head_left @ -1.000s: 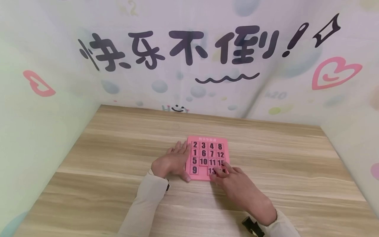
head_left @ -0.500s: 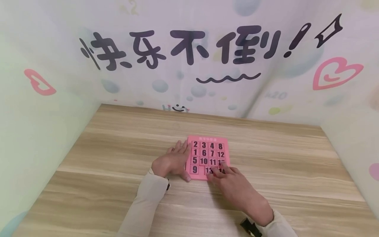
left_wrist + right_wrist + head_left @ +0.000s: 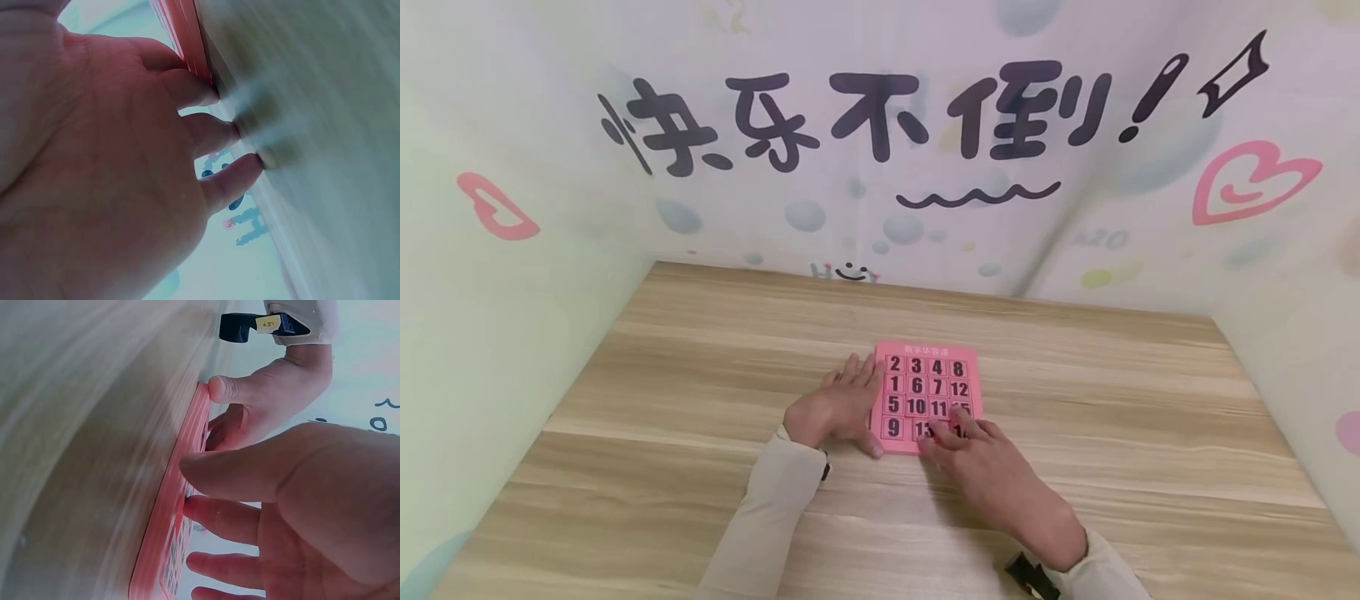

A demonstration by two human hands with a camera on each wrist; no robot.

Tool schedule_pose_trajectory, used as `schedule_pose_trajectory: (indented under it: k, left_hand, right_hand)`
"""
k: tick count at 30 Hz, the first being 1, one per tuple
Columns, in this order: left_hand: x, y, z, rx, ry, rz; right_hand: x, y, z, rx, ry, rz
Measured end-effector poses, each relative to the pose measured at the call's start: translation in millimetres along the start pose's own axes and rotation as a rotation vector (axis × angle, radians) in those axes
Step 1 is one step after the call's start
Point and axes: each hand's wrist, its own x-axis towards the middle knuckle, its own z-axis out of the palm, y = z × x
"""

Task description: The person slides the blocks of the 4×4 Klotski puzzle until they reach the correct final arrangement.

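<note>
A pink number slide puzzle (image 3: 927,351) lies flat on the wooden table. Its upper rows show 2-3-4-8 and 1-6-7-12, with 5-10-11 and a partly covered 15 beneath. In the bottom row, the 13 tile (image 3: 921,429) stands apart from the 9 tile (image 3: 892,427); the tile at the right end is partly hidden by fingers. My left hand (image 3: 838,408) rests along the puzzle's left side, thumb at the near corner and fingers extended. My right hand (image 3: 1000,471) touches the tiles with its fingertips, its thumb (image 3: 215,472) at the near rim.
Wood-grain table (image 3: 700,350) surrounds the puzzle. A white printed backdrop (image 3: 760,225) with dark characters rises behind it, and pale walls stand at both sides. Dark straps cross both wrists, the right one (image 3: 1030,575) carrying a black piece.
The 13 tile has slid left toward the 9, narrowing the gap in the bottom row. My right hand has shifted slightly left with it. The left hand stays in place.
</note>
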Motion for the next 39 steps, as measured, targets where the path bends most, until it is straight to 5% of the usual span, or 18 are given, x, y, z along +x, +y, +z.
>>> schedule_pose_trajectory:
  k: [39]
  left_hand:
    - [-0.8, 0.0, 0.2, -0.004, 0.002, -0.002]
  right_hand:
    - [6.2, -8.7, 4.2, 0.032, 0.041, 0.021]
